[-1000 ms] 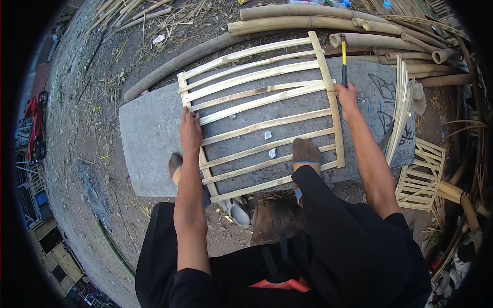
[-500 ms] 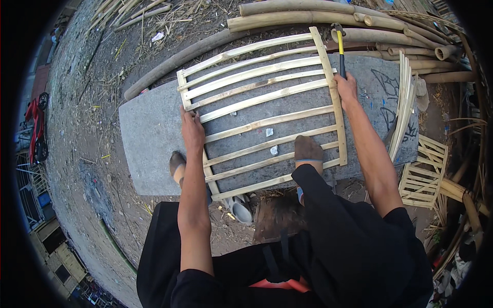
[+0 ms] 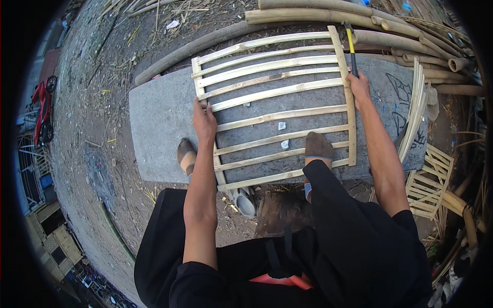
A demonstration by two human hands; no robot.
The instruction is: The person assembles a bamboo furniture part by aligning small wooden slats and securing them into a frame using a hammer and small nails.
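Observation:
A slatted bamboo frame (image 3: 280, 115), pale strips fixed across two side rails, lies over a grey slab (image 3: 159, 118). My left hand (image 3: 205, 122) is closed on the frame's left rail, partly covering it. At the opposite side, my right hand (image 3: 360, 89) grips a hammer (image 3: 352, 51) with a yellow and black handle, its head pointing away from me. That hand's fingers rest against the frame's right rail. My feet stand on the slab, the right one (image 3: 318, 145) by the lower slats and the left one (image 3: 186, 152) outside the left rail.
Thick bamboo poles (image 3: 313, 18) lie beyond the slab. Loose bamboo strips (image 3: 414, 110) rest on its right end, near a smaller slatted piece (image 3: 430, 182). A wooden block (image 3: 282, 211) and a grey cup-like object (image 3: 245, 205) sit before me. A red motorcycle (image 3: 43, 109) stands far left.
The whole view has shifted, so the slab, frame and hands appear farther right and slightly higher. Both hands stay at the frame's sides, and the hammer remains in my right hand.

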